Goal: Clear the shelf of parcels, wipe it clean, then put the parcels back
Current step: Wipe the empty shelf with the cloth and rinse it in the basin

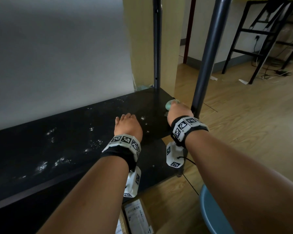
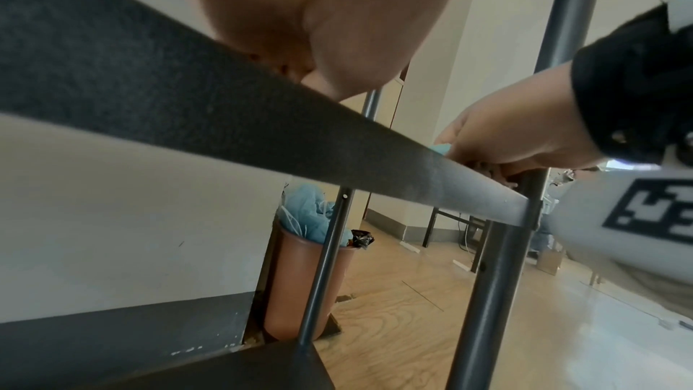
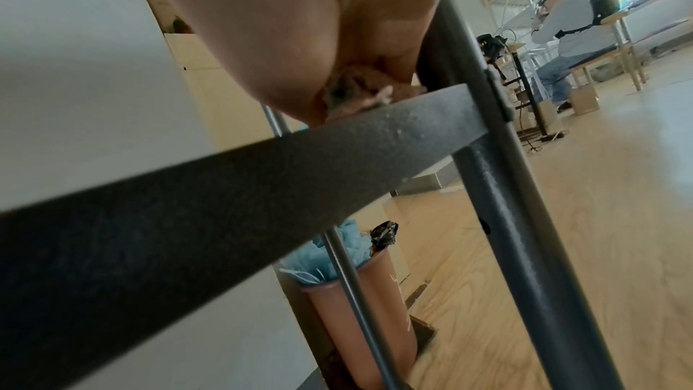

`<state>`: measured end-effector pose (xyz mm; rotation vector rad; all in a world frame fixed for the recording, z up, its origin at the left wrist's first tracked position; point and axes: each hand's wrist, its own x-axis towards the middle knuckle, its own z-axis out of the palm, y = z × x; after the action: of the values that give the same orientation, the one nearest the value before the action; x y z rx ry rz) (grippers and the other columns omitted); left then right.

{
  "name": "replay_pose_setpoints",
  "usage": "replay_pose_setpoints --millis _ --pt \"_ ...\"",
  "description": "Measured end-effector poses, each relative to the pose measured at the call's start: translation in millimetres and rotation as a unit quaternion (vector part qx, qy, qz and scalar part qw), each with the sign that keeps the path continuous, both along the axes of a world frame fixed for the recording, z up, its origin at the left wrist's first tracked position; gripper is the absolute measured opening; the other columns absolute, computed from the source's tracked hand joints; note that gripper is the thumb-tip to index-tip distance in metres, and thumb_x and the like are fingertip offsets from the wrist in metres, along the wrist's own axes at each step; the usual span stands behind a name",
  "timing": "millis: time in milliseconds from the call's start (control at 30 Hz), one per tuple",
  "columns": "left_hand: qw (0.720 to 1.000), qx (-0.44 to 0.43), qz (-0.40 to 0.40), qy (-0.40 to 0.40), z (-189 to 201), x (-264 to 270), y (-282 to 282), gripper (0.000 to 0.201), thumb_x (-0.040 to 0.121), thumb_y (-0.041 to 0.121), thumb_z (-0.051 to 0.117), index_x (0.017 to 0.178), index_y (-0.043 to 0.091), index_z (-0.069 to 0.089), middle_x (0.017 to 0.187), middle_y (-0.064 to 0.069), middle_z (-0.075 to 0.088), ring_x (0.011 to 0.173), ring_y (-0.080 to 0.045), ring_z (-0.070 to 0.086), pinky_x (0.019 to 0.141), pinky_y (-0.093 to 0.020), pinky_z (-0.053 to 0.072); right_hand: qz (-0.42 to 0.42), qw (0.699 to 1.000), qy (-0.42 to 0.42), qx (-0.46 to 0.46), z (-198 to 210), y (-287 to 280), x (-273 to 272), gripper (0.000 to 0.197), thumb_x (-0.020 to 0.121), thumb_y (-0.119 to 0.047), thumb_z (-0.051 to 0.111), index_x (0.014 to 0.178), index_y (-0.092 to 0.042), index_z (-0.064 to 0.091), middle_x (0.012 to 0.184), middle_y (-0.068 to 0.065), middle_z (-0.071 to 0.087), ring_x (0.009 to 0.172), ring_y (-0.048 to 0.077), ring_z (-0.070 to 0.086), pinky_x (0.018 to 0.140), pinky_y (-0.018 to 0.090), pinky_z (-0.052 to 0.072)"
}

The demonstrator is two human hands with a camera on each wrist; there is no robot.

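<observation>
The black shelf [image 1: 61, 146] carries white dust specks, and no parcels lie on it. My right hand [image 1: 179, 109] grips a pale green cloth [image 1: 169, 104] and presses it onto the shelf's right end, beside the front post [image 1: 208, 53]. The right wrist view shows the cloth [image 3: 349, 97] bunched under my palm at the shelf's edge [image 3: 262, 183]. My left hand [image 1: 127, 123] rests on the shelf to the left of it and holds nothing; its fingers are foreshortened. In the left wrist view my right hand [image 2: 517, 135] and a bit of the cloth [image 2: 443, 148] show above the shelf's edge [image 2: 225, 111].
A labelled cardboard parcel [image 1: 137, 215] lies on the floor below the shelf front. A blue stool [image 1: 213, 213] stands at the lower right. A brown bin [image 2: 303, 275] with blue stuffing stands behind the rear post [image 1: 156, 43]. A lower shelf [image 1: 152, 166] sits beneath. A person [image 3: 570, 25] sits far right.
</observation>
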<state>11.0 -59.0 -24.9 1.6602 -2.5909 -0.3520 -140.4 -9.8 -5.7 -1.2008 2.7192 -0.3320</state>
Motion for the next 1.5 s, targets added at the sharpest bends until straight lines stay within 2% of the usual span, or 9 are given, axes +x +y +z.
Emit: replay_pose_setpoints --millis 233,433,633,767,967,1167,1300,1400,1500 --pt "0.998 -0.007 -0.002 -0.062 4.0 -5.9 3.7 0.044 0.091 0.015 0.049 0.134 0.007 0.048 0.141 -0.009 0.048 0.135 -0.024 0.04 0.122 -0.045 0.007 0.031 0.999 0.037 0.015 -5.2 2.1 3.4 0.043 0.094 -0.014 0.047 0.137 -0.015 0.046 0.13 0.012 0.053 0.121 0.03 0.051 0.09 0.041 0.048" --pt "0.994 0.03 -0.011 -0.105 13.7 -6.8 2.6 0.049 0.092 0.017 0.052 0.14 0.01 0.043 0.148 -0.009 0.04 0.141 -0.025 0.031 0.121 -0.048 0.003 0.107 0.994 -0.032 0.02 -4.2 -9.4 18.7 0.051 0.092 -0.011 0.051 0.142 -0.018 0.041 0.136 0.011 0.051 0.125 0.029 0.05 0.1 0.04 0.044" --pt "0.991 0.041 -0.008 -0.123 20.3 -4.2 -2.8 0.052 0.093 0.011 0.048 0.145 0.013 0.039 0.149 -0.008 0.041 0.141 -0.023 0.033 0.122 -0.045 -0.001 0.049 0.994 -0.046 -0.088 3.4 -17.8 -6.9 0.039 0.091 -0.006 0.049 0.126 -0.02 0.055 0.109 0.009 0.064 0.098 0.028 0.063 0.085 0.041 0.054" --pt "0.99 0.051 -0.013 -0.128 19.4 -3.4 -9.6 0.05 0.093 0.012 0.048 0.143 0.014 0.041 0.145 -0.009 0.046 0.139 -0.025 0.037 0.122 -0.046 0.001 0.005 0.999 -0.027 -0.024 9.2 -33.7 -27.5 0.059 0.092 -0.009 0.054 0.146 -0.02 0.032 0.129 0.014 0.052 0.117 0.031 0.053 0.091 0.041 0.047" --pt "0.992 0.058 -0.019 -0.112 18.8 -3.0 -15.8 0.042 0.094 0.014 0.047 0.136 0.015 0.051 0.138 -0.008 0.053 0.135 -0.025 0.041 0.122 -0.046 0.006 0.003 0.999 -0.02 0.032 -3.5 -54.3 -24.9 0.041 0.092 -0.021 0.059 0.13 -0.008 0.051 0.129 0.014 0.054 0.117 0.033 0.054 0.094 0.043 0.048" --pt "0.994 0.053 -0.01 -0.097 20.1 -1.6 -10.1 0.037 0.094 0.01 0.042 0.126 0.014 0.059 0.127 -0.01 0.061 0.129 -0.027 0.047 0.121 -0.044 0.012 0.044 0.992 -0.052 0.108 6.3 -46.2 -23.7 0.061 0.094 -0.014 0.054 0.149 -0.011 0.029 0.144 0.019 0.04 0.132 0.035 0.042 0.107 0.042 0.037" --pt "0.992 0.066 -0.008 -0.105 24.4 -1.0 -8.7 0.042 0.094 0.009 0.042 0.133 0.016 0.054 0.131 -0.011 0.058 0.129 -0.028 0.046 0.121 -0.045 0.013 0.135 0.981 -0.081 0.111 17.1 -34.2 1.6 0.057 0.098 -0.013 0.048 0.151 -0.013 0.028 0.153 0.013 0.033 0.14 0.028 0.034 0.113 0.034 0.027" --pt "0.989 0.075 -0.008 -0.129 25.6 -3.6 -10.9 0.042 0.093 0.013 0.047 0.134 0.017 0.052 0.131 -0.009 0.058 0.13 -0.027 0.046 0.12 -0.046 0.014 0.165 0.975 -0.12 0.085 19.4 -28.0 25.0 0.051 0.097 -0.012 0.047 0.147 -0.019 0.039 0.152 0.009 0.037 0.136 0.027 0.04 0.11 0.033 0.033" --pt "0.985 0.067 -0.015 -0.157 21.4 -5.6 -15.7 0.044 0.093 0.02 0.047 0.137 0.02 0.049 0.139 -0.004 0.052 0.135 -0.025 0.041 0.12 -0.049 0.008 0.167 0.975 -0.14 0.054 25.1 -28.3 33.2 0.048 0.094 -0.004 0.05 0.139 -0.021 0.051 0.145 0.007 0.047 0.123 0.027 0.053 0.094 0.031 0.044"
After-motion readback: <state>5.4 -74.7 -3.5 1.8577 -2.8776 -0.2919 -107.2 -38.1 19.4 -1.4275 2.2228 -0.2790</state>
